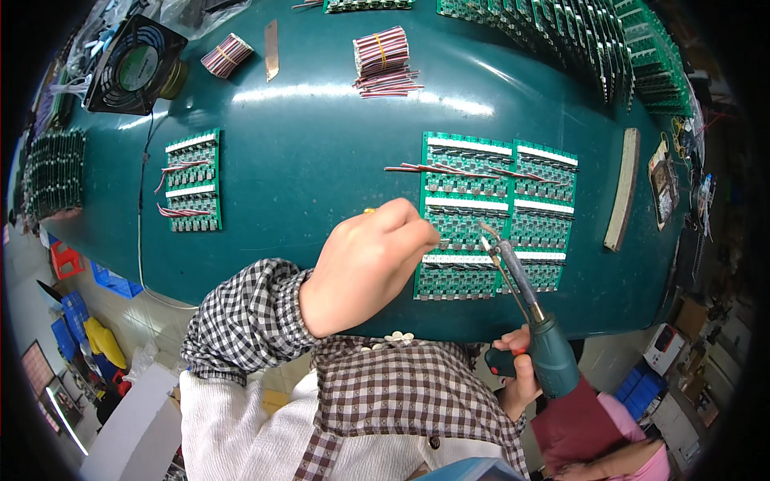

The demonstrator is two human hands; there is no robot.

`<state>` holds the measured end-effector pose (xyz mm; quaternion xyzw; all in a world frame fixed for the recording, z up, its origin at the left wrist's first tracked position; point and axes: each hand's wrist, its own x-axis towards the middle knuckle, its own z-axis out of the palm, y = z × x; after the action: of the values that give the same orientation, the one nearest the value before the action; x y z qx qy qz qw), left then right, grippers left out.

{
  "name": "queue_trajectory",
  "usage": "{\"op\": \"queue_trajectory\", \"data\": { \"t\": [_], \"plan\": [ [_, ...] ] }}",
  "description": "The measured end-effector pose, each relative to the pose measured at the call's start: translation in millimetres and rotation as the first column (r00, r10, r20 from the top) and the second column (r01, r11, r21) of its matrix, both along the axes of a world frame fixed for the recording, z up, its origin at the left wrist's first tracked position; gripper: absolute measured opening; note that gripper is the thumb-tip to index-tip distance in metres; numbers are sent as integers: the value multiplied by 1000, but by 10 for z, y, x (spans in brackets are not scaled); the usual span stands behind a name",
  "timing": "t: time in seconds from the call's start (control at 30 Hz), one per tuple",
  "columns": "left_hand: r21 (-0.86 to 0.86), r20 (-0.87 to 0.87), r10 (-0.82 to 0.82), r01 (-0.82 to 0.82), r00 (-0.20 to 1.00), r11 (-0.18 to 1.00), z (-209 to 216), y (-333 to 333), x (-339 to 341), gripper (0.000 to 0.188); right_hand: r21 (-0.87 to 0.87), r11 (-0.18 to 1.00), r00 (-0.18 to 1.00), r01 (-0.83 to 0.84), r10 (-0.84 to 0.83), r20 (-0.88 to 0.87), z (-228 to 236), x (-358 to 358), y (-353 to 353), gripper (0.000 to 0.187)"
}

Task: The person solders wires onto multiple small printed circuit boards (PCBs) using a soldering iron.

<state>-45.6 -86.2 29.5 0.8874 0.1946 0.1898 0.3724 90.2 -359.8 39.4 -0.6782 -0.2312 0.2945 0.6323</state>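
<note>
My left hand (361, 260) is closed in a pinch at the left edge of a green circuit board panel (468, 278). Whatever its fingertips hold is too small to make out. In my right hand (520, 370) is a dark green soldering gun (553, 358), gripped by its handle. The gun's metal tip points up and left over the panel, close to my left fingertips. White connector strips run across the panel, and a bundle of thin red, white and black wires (441, 170) lies over its upper part. A second green panel (544, 216) adjoins it on the right.
On the left lies a smaller board panel (194, 180) with wires on it. Wire bundles (380, 53) and a metal strip (272, 50) lie farther back. A black fan (135, 64) stands far left, stacked boards (561, 36) far right, a long bar (621, 189) at right.
</note>
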Motion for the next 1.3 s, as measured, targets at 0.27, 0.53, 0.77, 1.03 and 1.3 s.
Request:
{"op": "queue_trajectory", "data": {
  "t": [0.27, 0.53, 0.77, 1.03, 1.3],
  "plan": [
    [-222, -136, 124, -152, 983, 963, -157, -34, 153, 10, -126, 992, 995, -27, 15, -94, 44, 1, -113, 61],
    [-264, -111, 169, -193, 979, 945, -166, -26, 174, 12, -202, 979, 992, 19, -45, -121, 143, -66, -11, 64],
    [-258, -69, 190, -201, 979, 945, -202, -45, 176, 12, -291, 956, 999, 34, -45, -30, 184, -126, 38, 58],
    [-259, -70, 199, -210, 978, 943, -189, -42, 167, 13, -366, 931, 992, -13, 57, 109, 179, -140, 60, 42],
    [-260, -80, 185, -199, 980, 945, -187, -33, 167, 13, -374, 927, 987, -30, 87, 137, 162, -136, 108, 38]
  ]
}}
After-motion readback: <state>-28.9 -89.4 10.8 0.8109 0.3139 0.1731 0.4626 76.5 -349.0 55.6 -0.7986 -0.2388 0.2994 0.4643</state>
